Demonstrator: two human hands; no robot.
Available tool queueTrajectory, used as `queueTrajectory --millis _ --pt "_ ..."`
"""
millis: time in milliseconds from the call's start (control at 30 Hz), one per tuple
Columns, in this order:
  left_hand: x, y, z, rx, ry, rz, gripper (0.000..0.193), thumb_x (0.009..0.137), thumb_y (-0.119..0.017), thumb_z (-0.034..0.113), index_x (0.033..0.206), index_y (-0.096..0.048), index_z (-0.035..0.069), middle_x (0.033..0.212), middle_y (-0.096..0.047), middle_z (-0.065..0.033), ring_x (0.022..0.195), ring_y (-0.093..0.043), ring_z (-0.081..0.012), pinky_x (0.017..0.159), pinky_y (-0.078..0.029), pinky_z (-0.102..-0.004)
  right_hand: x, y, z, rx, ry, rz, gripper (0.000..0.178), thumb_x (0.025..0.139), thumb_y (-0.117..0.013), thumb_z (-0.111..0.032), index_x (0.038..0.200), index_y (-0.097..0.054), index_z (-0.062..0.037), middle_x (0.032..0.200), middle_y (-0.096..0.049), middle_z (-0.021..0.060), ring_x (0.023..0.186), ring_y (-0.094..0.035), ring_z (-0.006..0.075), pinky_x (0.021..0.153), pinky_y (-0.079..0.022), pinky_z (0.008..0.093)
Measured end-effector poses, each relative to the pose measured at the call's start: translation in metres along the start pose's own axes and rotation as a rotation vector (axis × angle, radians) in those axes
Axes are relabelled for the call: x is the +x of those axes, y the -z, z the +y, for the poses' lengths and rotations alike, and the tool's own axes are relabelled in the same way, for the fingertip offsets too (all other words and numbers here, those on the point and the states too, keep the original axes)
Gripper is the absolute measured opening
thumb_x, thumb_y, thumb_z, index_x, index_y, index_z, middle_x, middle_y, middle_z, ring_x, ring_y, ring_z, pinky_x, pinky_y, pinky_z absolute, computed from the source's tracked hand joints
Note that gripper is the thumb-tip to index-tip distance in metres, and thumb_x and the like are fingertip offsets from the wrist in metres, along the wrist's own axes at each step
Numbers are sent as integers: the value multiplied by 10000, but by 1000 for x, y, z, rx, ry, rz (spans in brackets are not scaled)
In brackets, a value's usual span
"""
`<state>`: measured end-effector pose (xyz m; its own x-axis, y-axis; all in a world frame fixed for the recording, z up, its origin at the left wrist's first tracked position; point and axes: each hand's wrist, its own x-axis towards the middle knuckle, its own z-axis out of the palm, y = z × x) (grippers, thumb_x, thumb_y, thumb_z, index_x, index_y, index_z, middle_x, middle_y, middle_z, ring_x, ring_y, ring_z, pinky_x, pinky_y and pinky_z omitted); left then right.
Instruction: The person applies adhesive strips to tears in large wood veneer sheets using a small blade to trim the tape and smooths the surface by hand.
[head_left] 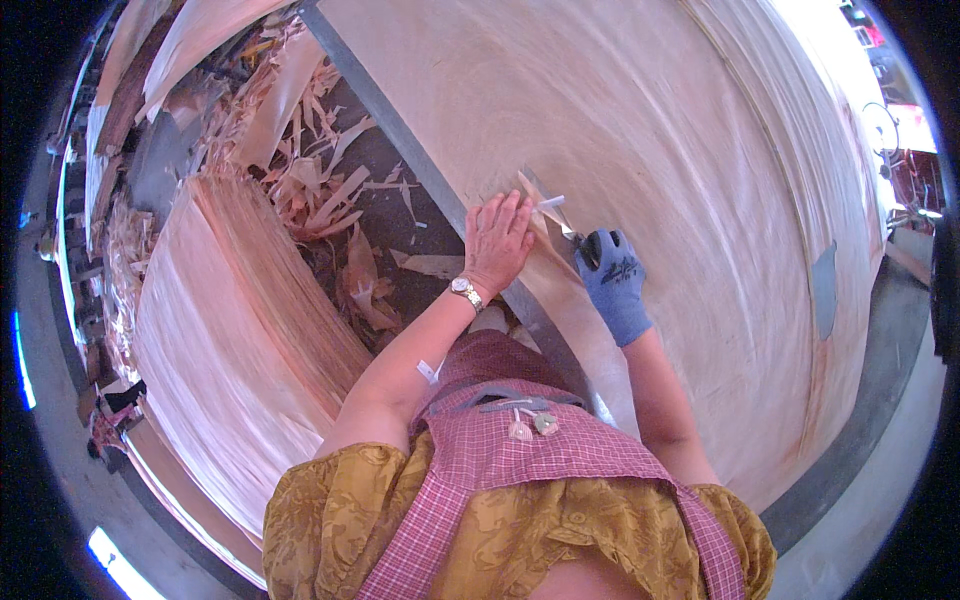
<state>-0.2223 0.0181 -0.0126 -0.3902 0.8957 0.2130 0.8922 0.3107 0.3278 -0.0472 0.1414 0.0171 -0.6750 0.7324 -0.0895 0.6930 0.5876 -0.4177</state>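
My bare left hand (497, 240) lies flat with its fingers stretched out, pressing near the edge of a large pale wood veneer sheet (690, 260). My right hand (613, 287), in a blue-grey glove, is closed round the black handle of a knife (569, 234). Its metal blade points up and left toward my left fingertips. Beside those fingertips, a small white strip (551, 202) crosses a narrow sliver of veneer (532, 192). The exact contact of the blade tip with the sheet cannot be made out.
A thick stack of veneer sheets (235, 290) stands at the left. Torn veneer scraps (310, 190) litter the dark floor between it and the grey edge (400, 135) under the large sheet. A blue-grey patch (824, 290) shows at the sheet's right side.
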Motion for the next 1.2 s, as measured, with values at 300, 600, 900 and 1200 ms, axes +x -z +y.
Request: queueTrajectory --millis 300,600,900,1200 --pt "-5 0 2 0 37 -14 634 852 -635 304 1417 -448 86 1450 -434 -89 1324 -408 -273 1069 -297 -486 -5 -1 3 78 -22 81 230 818 -722 -272 945 -618 -112 918 -607 140 842 -621 355 697 -501 452" --pt "-23 -5 20 -52 18 -126 737 845 -648 356 1465 -366 75 1520 -351 -89 1426 -298 -267 1153 -197 -521 -10 -11 4 213 -59 76 381 819 -734 -364 1043 -591 -91 1002 -610 152 898 -618 371 722 -505 456" --pt "-12 -7 26 -28 5 -85 810 782 -720 349 1457 -371 69 1519 -348 -79 1362 -361 -282 1091 -273 -509 -1 -12 10 124 -129 -15 454 779 -766 -414 1038 -581 -90 1014 -600 156 915 -610 368 732 -498 460" --pt "22 -14 27 23 -14 -158 751 833 -662 383 1468 -377 102 1510 -372 -11 1120 -485 -264 878 -379 -462 2 -20 28 388 -146 133 356 811 -780 -321 954 -606 -45 896 -647 113 797 -628 258 686 -496 375"
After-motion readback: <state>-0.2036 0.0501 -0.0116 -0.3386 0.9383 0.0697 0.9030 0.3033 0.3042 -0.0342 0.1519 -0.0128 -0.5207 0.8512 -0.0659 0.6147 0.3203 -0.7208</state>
